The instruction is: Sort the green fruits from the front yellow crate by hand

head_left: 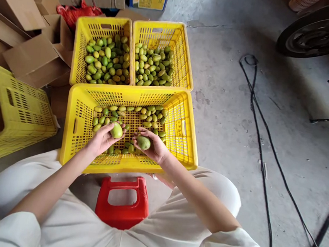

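Observation:
Above the front yellow crate, my left hand is closed around a smooth, yellow-green oval fruit. My right hand cradles a darker green oval fruit, its fingers curled beneath it. The two hands are a short distance apart, both over the middle of the crate. On the crate's slotted floor, more green and yellowish fruits lie in loose rows and clusters along the sides. Part of the floor and some fruits are hidden by my hands.
Beyond stand a left yellow crate and a right yellow crate, both holding many fruits. Cardboard boxes and a tipped yellow crate are at left. A red stool sits between my legs. Black cables cross the floor at right.

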`<state>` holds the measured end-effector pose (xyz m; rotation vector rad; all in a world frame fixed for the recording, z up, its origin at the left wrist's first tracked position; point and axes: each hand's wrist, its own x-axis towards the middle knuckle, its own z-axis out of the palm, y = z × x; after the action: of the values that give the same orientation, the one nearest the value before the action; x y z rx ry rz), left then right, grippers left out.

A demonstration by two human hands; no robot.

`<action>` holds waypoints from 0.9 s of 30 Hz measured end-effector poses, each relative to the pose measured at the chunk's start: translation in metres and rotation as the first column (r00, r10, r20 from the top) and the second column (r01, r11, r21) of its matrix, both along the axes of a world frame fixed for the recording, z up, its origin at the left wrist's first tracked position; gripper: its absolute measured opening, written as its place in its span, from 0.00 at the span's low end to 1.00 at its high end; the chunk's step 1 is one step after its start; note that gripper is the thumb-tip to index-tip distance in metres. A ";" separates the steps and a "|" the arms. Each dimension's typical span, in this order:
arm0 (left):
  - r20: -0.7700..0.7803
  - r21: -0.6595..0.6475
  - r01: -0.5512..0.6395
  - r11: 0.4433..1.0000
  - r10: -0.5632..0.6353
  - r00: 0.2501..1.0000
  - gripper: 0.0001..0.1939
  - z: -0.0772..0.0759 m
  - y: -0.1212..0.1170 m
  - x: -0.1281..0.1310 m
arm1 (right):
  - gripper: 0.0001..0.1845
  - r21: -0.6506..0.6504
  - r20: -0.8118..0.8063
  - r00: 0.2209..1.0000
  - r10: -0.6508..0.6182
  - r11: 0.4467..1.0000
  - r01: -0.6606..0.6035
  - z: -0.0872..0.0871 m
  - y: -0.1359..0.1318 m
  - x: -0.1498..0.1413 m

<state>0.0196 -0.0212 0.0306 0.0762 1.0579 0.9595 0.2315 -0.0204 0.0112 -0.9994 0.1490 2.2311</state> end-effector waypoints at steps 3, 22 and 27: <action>0.000 0.109 0.127 0.986 -0.128 0.992 0.19 0.000 -0.002 0.000 | 0.20 0.099 -0.049 0.997 0.057 0.994 -0.052 0.008 0.000 0.000; -0.009 0.107 0.242 0.964 -0.242 0.970 0.22 -0.009 -0.007 0.000 | 0.18 0.069 0.071 0.997 0.006 0.998 -0.011 0.010 0.004 0.002; -0.023 0.065 0.269 0.961 -0.268 0.963 0.22 -0.012 -0.009 0.003 | 0.09 0.088 -0.004 0.987 0.158 0.984 -0.157 0.005 0.001 0.001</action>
<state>0.0229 -0.0302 0.0189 0.2764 0.9989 0.7489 0.2329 -0.0190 0.0158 -0.9812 -0.0233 2.3645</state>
